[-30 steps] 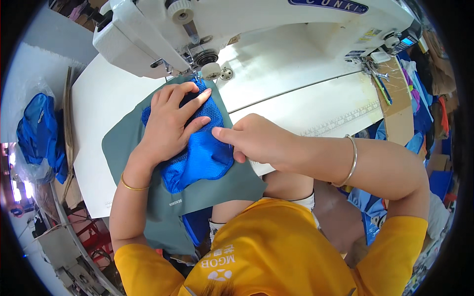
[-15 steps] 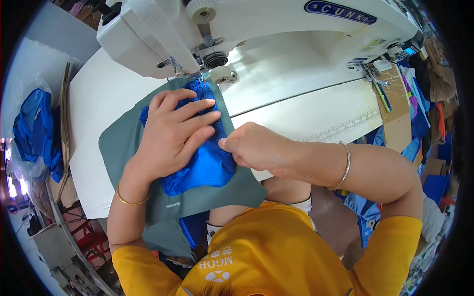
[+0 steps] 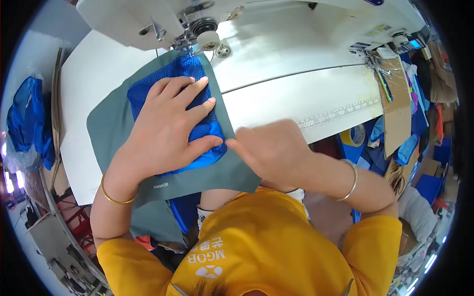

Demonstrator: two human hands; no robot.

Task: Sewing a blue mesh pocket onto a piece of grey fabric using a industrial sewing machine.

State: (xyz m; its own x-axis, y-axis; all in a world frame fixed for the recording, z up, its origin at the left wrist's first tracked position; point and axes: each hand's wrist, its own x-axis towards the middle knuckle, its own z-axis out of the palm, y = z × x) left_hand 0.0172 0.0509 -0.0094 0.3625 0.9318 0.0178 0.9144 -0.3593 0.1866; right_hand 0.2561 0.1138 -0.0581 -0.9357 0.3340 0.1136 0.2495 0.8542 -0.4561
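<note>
**Feeding mesh on grey panel under needle**

Left hand (image 3: 165,130): spread flat, centre frame, pressing blue mesh (image 3: 190,98) onto grey fabric (image 3: 111,126). Right hand (image 3: 269,150): curled, apparently pinching fabric's right edge, centre right. Best kept: even pressure, edges aligned, fingertips clear of presser foot (image 3: 185,42), upper centre. Needle itself too small to make out; machine head (image 3: 123,19) cut off at top; fabric's lower part hidden below table (image 3: 296,98) edge.
</note>
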